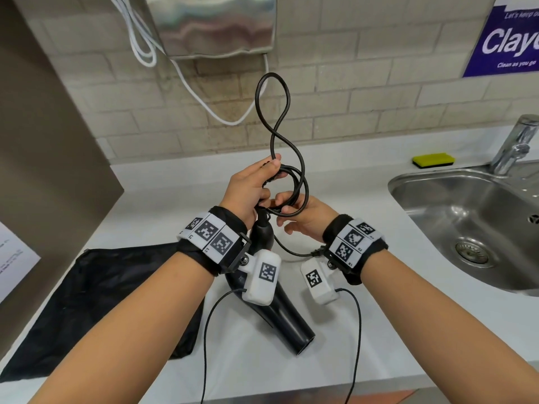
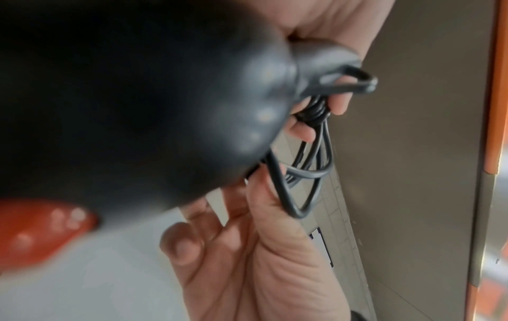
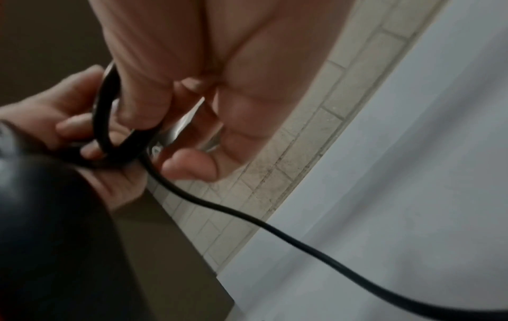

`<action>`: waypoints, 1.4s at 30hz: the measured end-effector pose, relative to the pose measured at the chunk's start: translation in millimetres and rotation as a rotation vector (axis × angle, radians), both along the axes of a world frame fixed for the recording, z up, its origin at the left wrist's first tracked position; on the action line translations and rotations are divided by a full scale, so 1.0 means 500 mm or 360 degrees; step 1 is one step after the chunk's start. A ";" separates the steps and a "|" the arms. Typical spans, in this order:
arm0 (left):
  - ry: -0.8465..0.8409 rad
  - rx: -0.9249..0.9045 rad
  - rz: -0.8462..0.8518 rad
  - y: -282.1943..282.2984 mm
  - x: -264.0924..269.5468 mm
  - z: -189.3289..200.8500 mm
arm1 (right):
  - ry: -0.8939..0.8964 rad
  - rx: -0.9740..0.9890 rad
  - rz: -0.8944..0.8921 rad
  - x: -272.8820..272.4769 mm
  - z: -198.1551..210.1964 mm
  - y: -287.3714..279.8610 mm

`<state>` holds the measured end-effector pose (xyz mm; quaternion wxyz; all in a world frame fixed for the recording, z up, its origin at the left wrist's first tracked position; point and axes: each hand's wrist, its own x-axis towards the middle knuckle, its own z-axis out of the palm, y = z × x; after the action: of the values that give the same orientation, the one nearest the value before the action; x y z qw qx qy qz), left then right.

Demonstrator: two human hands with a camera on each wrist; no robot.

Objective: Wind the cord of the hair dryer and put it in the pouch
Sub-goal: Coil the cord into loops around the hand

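The black hair dryer (image 1: 287,319) stands on the white counter (image 1: 379,301), handle up and barrel toward me. My left hand (image 1: 267,177) grips several coils of its black cord (image 1: 291,182) just above the handle. A twisted figure-eight loop of that cord rises to about the wall tiles. My right hand (image 1: 287,212) pinches the lower part of the coils, close against the left hand. In the left wrist view the fingers (image 2: 338,106) pinch the coils (image 2: 310,173) beside the blurred handle end (image 2: 137,97). In the right wrist view a finger (image 3: 137,108) hooks the cord (image 3: 274,228). The black pouch (image 1: 102,301) lies flat at left.
A steel sink (image 1: 423,199) with a faucet (image 1: 516,144) is at right, a yellow sponge (image 1: 433,160) behind it. A steel wall unit (image 1: 215,24) with white cables (image 1: 140,48) hangs above. A brown panel (image 1: 43,141) borders the left. Thin camera cables (image 1: 358,330) trail toward me.
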<state>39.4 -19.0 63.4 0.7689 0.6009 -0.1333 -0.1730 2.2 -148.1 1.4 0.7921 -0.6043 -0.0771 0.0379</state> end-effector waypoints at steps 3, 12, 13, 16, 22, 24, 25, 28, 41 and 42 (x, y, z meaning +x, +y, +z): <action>0.0015 0.0008 0.0018 -0.001 -0.001 0.001 | -0.0086 0.0010 -0.0025 0.005 -0.007 0.005; 0.0043 0.0029 0.0032 0.003 -0.001 0.004 | -0.0060 -0.0796 -0.0276 0.025 0.003 0.013; 0.0048 0.0026 0.0030 0.004 -0.002 0.005 | -0.0022 -0.0862 -0.0400 0.032 -0.009 0.011; 0.0053 0.0019 0.0027 0.010 0.002 0.006 | 0.0073 -0.0791 -0.0781 0.044 -0.056 -0.009; 0.0049 -0.0029 0.0043 0.014 0.002 0.007 | 0.0510 -0.0784 -0.0966 0.065 -0.127 -0.019; 0.0032 -0.0042 0.0039 0.016 -0.002 0.007 | 0.0704 -0.0786 -0.0923 0.070 -0.148 -0.016; 0.0023 -0.0051 0.0032 0.016 -0.004 0.006 | 0.0801 -0.0798 -0.0882 0.069 -0.156 -0.014; -0.0008 -0.0094 0.0017 0.016 -0.008 0.004 | 0.1026 -0.0909 -0.0691 0.061 -0.166 -0.003; 0.0019 -0.0045 0.0122 0.008 -0.004 0.011 | 0.0345 -0.0582 -0.0365 0.010 0.012 -0.025; 0.0011 -0.0043 0.0121 0.008 -0.004 0.010 | 0.0285 -0.0448 -0.0239 0.005 0.022 -0.027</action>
<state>37.3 -15.2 68.6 0.7834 0.5946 -0.1099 -0.1439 4.9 -161.6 12.6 0.7040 -0.7075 0.0450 0.0427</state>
